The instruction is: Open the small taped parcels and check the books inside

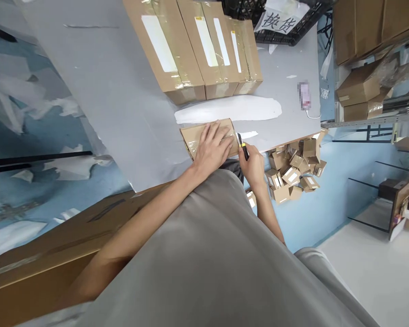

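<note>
A small taped cardboard box (193, 136) lies at the near edge of the grey table. My left hand (211, 147) rests flat on its top, fingers stretched out. In my right hand (252, 164) is a black and yellow utility knife (244, 147), held at the box's right end; whether the blade touches the cardboard I cannot tell. Just beyond the box is a long white sheet of paper (228, 109). A narrow white strip (248, 135) lies to the right of the knife.
Several larger taped boxes (191, 50) stand in a row at the back of the grey table (98, 81). Behind them is a black crate (245, 10) with a paper sign. Many small boxes (289, 170) are heaped on the floor at right. A large carton (71, 236) stands at left.
</note>
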Motion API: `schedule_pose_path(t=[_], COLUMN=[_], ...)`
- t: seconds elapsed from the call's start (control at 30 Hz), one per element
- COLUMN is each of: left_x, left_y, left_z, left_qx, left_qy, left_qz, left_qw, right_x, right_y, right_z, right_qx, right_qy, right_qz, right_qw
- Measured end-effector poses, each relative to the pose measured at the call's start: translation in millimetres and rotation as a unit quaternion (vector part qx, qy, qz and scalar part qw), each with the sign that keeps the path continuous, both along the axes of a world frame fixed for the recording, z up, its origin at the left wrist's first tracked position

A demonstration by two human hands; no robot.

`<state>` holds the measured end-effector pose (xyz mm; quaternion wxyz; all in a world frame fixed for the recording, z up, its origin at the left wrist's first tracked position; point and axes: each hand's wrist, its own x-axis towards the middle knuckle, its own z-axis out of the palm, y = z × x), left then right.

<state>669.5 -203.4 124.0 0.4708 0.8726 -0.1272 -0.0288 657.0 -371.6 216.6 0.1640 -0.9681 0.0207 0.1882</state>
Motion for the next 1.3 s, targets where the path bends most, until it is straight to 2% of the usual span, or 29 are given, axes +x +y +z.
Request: schedule_pose_path(t=[0.23, 0.53, 0.7, 0.9, 1.17, 1.23, 1.3], left_x=[1.8, 0.4, -3.4, -4.8, -0.5, -3.1, -10.9], left_y=[1.1, -0.5, -2.3, -1.7, 9.6, 21.0, 36.8], left_z=[-2.4, -5.3, -5.7, -8.2, -3.8, -1.7, -1.6], left_qx=[-0.016, -0.032, -0.037, -0.033, -0.023, -0.02, -0.013], left_qy=[-0.009, -0.009, -0.005, -0.003, -0.003, -0.002, 0.001], left_qz=[-0.001, 0.004, 0.007, 0.009, 0.005, 0.015, 0.031], left_qw=[1.0, 0.999, 0.999, 0.999, 1.0, 1.0, 0.999], right_x=[15.7, 14.3, 23.2, 14.2, -5.2, -6.0, -0.6], right_y=[10.8, 39.9, 48.9, 42.2, 25.0, 10.4, -7.5], right_z=[0.9, 23.7, 26.7, 28.9, 50.3, 42.4, 19.3], right_qx=[-0.021, -0.145, -0.173, -0.193, -0.17, -0.145, -0.112], right_qy=[0.034, 0.104, 0.118, 0.168, 0.162, 0.119, 0.071], right_qz=[0.021, -0.002, 0.009, 0.005, 0.003, -0.02, -0.058], right_qw=[0.999, 0.984, 0.978, 0.967, 0.972, 0.982, 0.989])
